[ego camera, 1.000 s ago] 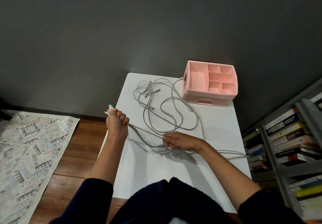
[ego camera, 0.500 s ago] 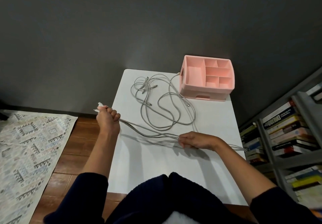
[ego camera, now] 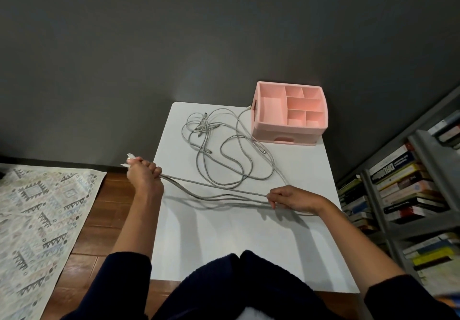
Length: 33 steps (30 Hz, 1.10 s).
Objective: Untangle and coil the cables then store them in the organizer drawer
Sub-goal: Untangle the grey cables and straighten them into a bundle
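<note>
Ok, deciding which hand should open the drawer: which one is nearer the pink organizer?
Right. The right hand pinches the cables in front of the pink organizer; the left hand grips cable ends beyond the table's left edge.

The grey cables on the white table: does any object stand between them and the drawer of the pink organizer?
No separate object does. The thin grey cables lie loose on the white table right up to the pink plastic organizer. Only its drawer, at the bottom front, looks closed.
</note>
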Available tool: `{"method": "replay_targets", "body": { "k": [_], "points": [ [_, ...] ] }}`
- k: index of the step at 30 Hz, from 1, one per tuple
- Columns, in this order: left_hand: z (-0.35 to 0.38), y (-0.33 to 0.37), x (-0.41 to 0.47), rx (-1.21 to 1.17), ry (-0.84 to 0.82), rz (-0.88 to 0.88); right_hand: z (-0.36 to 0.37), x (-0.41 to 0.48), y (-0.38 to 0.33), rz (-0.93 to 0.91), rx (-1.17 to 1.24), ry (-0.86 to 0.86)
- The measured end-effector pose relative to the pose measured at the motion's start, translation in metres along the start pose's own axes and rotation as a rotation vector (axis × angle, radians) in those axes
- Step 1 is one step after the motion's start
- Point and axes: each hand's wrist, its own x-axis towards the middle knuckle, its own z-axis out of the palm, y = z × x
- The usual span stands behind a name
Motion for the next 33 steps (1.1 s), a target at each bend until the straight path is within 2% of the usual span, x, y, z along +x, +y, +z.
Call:
{"method": "replay_targets", "body": {
  "k": [11,15,17,20,23,25,30,33],
  "points": [
    [0.001,-0.002,-0.002,0.11,0.025,0.085,-0.011,-0.006,0.03,0.087,0.023,0.039],
    [0.006,-0.005,-0.009,0.239,0.015,0.187,-0.01,-0.006,0.028,0.084,-0.085,0.039],
    [0.01,-0.007,-0.016,0.341,-0.076,0.244,-0.012,-0.003,0.021,0.066,-0.087,0.071],
    [0.023,-0.021,-0.039,0.627,-0.373,0.266,-0.015,0.003,0.002,0.021,-0.046,0.106],
    [0.04,-0.04,-0.07,0.911,-0.672,0.203,-0.015,0.011,-0.027,-0.051,-0.022,0.114],
    [0.048,-0.051,-0.087,1.031,-0.806,0.111,-0.014,0.019,-0.043,-0.097,-0.029,0.156],
    [0.053,-0.065,-0.099,1.148,-0.93,-0.181,-0.006,0.035,-0.064,-0.163,-0.019,0.276],
    [0.054,-0.063,-0.093,1.069,-0.844,-0.171,-0.004,0.034,-0.067,-0.174,-0.014,0.255]
  ]
}}
